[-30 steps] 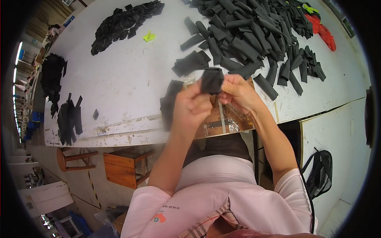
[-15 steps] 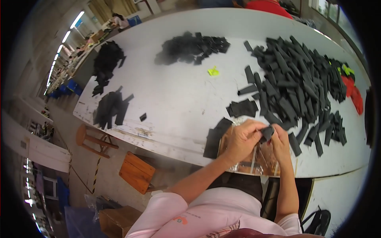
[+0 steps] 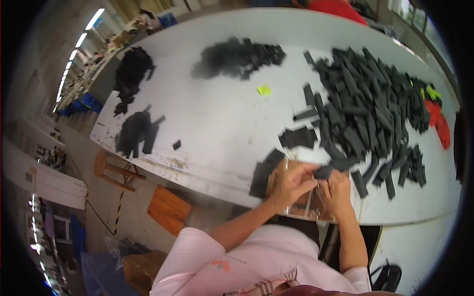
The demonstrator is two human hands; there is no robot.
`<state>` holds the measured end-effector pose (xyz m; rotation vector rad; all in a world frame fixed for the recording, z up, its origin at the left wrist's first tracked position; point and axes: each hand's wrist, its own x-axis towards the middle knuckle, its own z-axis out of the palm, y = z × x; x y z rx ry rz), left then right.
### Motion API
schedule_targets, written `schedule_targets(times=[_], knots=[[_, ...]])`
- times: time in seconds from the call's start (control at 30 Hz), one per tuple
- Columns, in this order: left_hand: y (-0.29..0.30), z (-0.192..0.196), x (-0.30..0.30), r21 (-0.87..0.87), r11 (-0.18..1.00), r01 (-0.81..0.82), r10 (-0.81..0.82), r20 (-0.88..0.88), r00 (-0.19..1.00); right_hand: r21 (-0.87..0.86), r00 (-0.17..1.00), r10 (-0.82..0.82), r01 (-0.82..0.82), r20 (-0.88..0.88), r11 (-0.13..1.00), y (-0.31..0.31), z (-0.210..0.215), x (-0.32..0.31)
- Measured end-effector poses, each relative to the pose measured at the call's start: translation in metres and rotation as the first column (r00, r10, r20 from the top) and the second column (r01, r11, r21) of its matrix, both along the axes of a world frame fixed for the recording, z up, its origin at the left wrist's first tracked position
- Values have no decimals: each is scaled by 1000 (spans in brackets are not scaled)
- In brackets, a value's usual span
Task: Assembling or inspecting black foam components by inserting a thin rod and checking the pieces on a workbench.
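Observation:
Both hands are low over the table's near edge, at a small folded black fabric piece [image 3: 323, 172]. My right hand [image 3: 337, 191] pinches it from the right with bent fingers. The fingertips of my left hand [image 3: 290, 187] close on its left side, the thumb lying just below. Beneath them lies a brown board under clear plastic [image 3: 307, 211]. Flat black fabric pieces [image 3: 266, 172] lie beside my left hand, and a small stack of black pieces [image 3: 298, 137] sits just beyond. A large heap of rolled or folded black fabric pieces [image 3: 365, 103] spreads to the right.
More black fabric piles lie at the far middle [image 3: 242, 58], far left [image 3: 132, 74] and left [image 3: 138, 132] of the white table [image 3: 207, 108]. A yellow scrap [image 3: 264, 90] and red cloth [image 3: 437, 121] are there too. A wooden stool [image 3: 113, 167] stands beside the table.
My hands have shifted slightly left and down with the black fabric piece. My right hand has turned, its fingers more curled, and the view has tilted a little.

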<state>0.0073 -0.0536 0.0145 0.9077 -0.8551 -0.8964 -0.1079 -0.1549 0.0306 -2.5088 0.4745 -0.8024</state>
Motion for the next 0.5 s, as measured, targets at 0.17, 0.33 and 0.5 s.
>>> schedule_targets(times=[0.17, 0.33, 0.5], knots=[[-6, 37, -4, 181, 983, -23, 19, 26, 999, 1, 994, 79, -79, -79, 997, 2, 26, -4], [-28, 24, 6, 192, 976, 106, -137, 154, 979, 249, 998, 62, -57, -11, 967, 0, -20, -8], [-24, 37, 6, 192, 981, 1, -84, 426, 901, 149, 992, 43, -60, 118, 987, 5, -12, -2]])
